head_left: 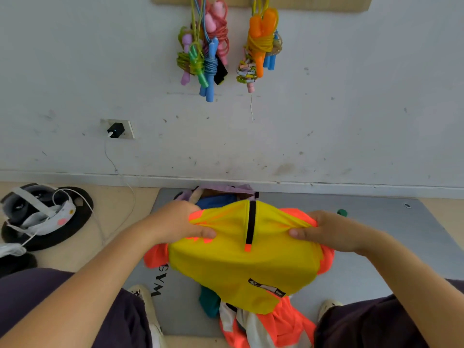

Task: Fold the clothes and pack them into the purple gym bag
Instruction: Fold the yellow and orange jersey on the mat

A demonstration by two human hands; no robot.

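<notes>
A folded yellow and orange sports top [241,262] with a black strip down its middle is held up above the grey mat. My left hand [179,222] grips its left top edge and my right hand [326,231] grips its right top edge, thumbs on top. Behind the top, against the wall, lies the purple gym bag [226,190], mostly hidden, with something blue [216,200] showing in its opening. Below the top lie an orange and white garment [273,325] and a teal one [209,303].
A grey mat [391,237] marked GYM covers the floor between my knees. At the left sit a black weight plate [50,234] with a headset and white cable. Jump ropes [208,49] hang on the wall. A small green object [342,212] lies on the mat.
</notes>
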